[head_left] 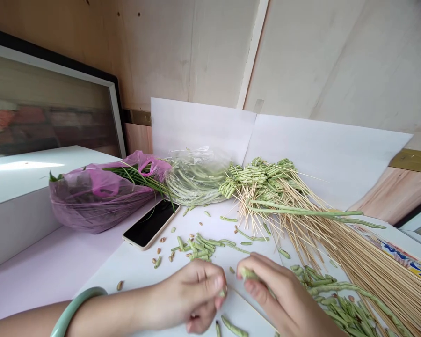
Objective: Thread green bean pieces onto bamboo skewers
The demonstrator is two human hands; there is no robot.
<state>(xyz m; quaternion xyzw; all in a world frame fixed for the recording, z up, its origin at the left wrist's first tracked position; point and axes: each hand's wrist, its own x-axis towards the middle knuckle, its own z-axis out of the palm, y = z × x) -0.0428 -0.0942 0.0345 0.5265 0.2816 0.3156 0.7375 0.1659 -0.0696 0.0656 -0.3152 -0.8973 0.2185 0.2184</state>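
Observation:
My left hand (192, 295) is closed in a pinch at the bottom centre, with a small green bean piece at its fingertips. A pale green bangle (73, 306) sits on that wrist. My right hand (279, 295) faces it, fingers curled round a green bean piece (247, 274) and a thin bamboo skewer. The two hands almost touch over the white table (126, 267). Cut bean pieces (199, 248) lie scattered just beyond them. More long beans (337, 299) lie at the right of my right hand.
A pile of finished bean skewers (263, 180) and loose bamboo sticks (372, 267) fans out to the right. A phone (150, 224) lies screen up. Behind it lie a purple bag of greens (98, 196) and a clear bag of beans (192, 180). White sheets lean on the wooden wall.

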